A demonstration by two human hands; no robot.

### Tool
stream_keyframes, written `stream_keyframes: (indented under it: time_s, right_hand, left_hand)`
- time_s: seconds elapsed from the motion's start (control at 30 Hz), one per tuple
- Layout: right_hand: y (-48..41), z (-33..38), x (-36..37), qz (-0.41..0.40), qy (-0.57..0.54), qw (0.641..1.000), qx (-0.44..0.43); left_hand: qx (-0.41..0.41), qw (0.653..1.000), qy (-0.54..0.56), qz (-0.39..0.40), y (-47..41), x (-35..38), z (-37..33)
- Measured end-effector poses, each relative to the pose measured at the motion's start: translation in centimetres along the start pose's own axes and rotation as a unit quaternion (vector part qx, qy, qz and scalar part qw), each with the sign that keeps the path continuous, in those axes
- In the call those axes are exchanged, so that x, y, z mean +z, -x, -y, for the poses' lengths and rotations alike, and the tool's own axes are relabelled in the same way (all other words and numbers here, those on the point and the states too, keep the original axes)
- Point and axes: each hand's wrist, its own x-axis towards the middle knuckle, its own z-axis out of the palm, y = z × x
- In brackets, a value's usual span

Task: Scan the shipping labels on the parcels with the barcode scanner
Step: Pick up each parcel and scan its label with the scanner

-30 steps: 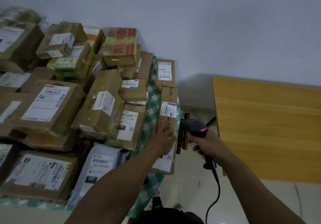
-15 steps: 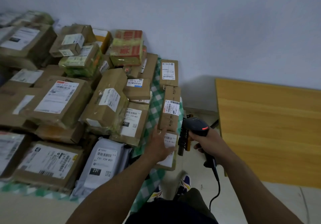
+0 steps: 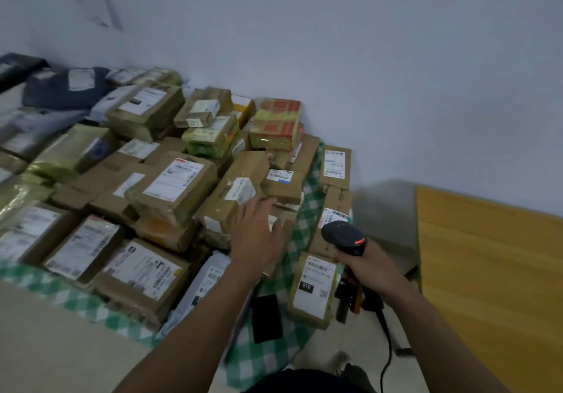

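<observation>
While right hand (image 3: pixel 370 266) grips rounded scanner (image 3: pixel 344 235) | left hand (image 3: pixel 259 240), fingers (image 3: pixel 242 220) splayed, over cardboard parcels (image 3: pixel 173 185)

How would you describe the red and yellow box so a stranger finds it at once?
Find the heap of parcels on the green checked cloth by the pale wall. At the heap's back right, nearest the wall, sits the red and yellow box. Its neighbours are mostly plain brown cartons; it alone carries big red printed panels.
</observation>
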Motion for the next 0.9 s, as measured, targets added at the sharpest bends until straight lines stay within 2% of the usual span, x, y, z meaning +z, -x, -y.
stream_keyframes:
  time_s: [0.07, 0.13, 0.2, 0.27, 0.5, 0.63, 0.7, 0.77, 0.83, 0.9]
  right_hand:
    - [-0.2, 1.3, 0.9, 0.021, 0.007, 1.0, -0.018]
    - [-0.5, 2.2, 1.6, 0.039, 0.02, 0.999, -0.032]
    - [-0.7, 2.8, 2.2, 0.049, 0.026, 0.998, -0.041]
    - [-0.9, 3.3, 2.6, 0.057, 0.023, 0.997, -0.048]
    - [-1.3, 4.1, 2.7, 0.053, 0.028, 0.997, -0.057]
    - [-1.3, 4.4, 2.3, 0.034, 0.006, 0.997, -0.071]
    - [-1.2, 4.7, 1.6, 0.017, -0.012, 0.996, -0.084]
    - [-1.1, 5.5, 0.7, -0.015, -0.046, 0.994, -0.096]
    - [-1.0, 6.5, -0.2, -0.058, -0.07, 0.989, -0.117]
    - [-0.7, 7.5, -1.1, -0.097, -0.058, 0.982, -0.154]
  left_hand:
    - [-0.061, 0.997, -0.038, 0.018, -1.7, -2.2, 2.0]
    - [-0.115, 0.989, -0.058, 0.075, -2.8, -3.6, 3.4]
    - [-0.142, 0.978, -0.067, 0.134, -3.4, -4.2, 4.4]
    - [-0.159, 0.973, -0.059, 0.157, -3.7, -4.2, 5.1]
    - [-0.211, 0.962, -0.048, 0.168, -3.9, -3.1, 6.5]
    - [-0.192, 0.973, -0.048, 0.122, -3.2, -4.4, 4.9]
    - [-0.144, 0.984, 0.011, 0.105, -2.7, -4.6, 3.9]
    - [-0.111, 0.974, 0.173, 0.098, -2.3, -4.9, 2.2]
    - [-0.115, 0.923, 0.352, 0.102, -2.1, -5.0, 0.0]
    - [-0.124, 0.88, 0.437, 0.137, -1.7, -5.1, -1.8]
